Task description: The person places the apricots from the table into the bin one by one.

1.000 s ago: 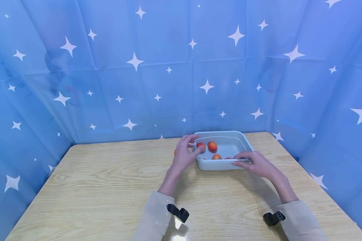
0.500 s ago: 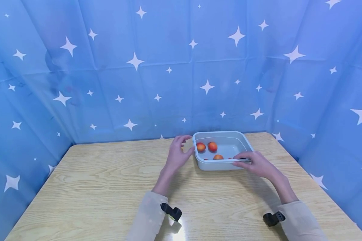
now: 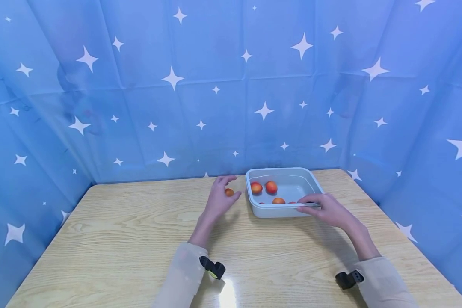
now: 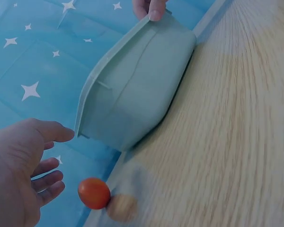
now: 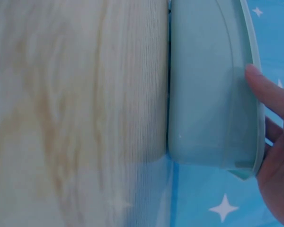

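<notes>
A pale blue-grey plastic tub [image 3: 275, 212] stands on the wooden table. Inside it lie several small red-orange fruits [image 3: 271, 187] that look like tomatoes. My right hand [image 3: 328, 210] pinches the tub's front rim near its right corner, thumb on the outer wall, as the right wrist view shows with the tub wall [image 5: 208, 94]. Left of the tub, my left hand [image 3: 217, 201] is open beside a loose tomato-like fruit [image 3: 229, 192] on the table. In the left wrist view a gap shows between the fingers and that smooth orange-red fruit [image 4: 94, 193].
The wooden table [image 3: 119, 235] reaches back to a blue curtain [image 3: 208, 85] with white stars, which also hangs along both sides. A black wrist camera [image 3: 212, 268] sits on the left sleeve, and another wrist camera [image 3: 349, 279] on the right one.
My left hand has moved left, from over the tub's left rim to the loose fruit on the table. The right hand has stayed on the rim; the front fruits in the tub shifted slightly.
</notes>
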`<state>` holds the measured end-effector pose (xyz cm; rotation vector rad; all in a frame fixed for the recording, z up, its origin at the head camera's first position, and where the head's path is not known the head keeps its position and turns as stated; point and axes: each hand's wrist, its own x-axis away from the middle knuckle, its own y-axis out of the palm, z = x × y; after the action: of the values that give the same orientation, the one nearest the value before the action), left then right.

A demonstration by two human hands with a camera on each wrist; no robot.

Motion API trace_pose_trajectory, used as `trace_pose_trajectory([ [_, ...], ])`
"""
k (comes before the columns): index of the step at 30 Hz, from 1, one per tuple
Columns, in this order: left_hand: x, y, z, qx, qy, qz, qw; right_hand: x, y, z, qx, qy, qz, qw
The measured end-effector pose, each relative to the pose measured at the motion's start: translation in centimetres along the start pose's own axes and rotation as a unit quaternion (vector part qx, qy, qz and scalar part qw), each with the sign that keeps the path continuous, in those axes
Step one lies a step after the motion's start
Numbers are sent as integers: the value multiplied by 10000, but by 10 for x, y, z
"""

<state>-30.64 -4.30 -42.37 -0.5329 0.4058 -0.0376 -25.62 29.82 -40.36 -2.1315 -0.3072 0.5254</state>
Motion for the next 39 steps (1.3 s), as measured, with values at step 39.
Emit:
trace_pose_trajectory([
  [39, -1, 2, -40, 284, -593, -227, 9976, 0, 1, 1, -12, 62, 28, 10000],
])
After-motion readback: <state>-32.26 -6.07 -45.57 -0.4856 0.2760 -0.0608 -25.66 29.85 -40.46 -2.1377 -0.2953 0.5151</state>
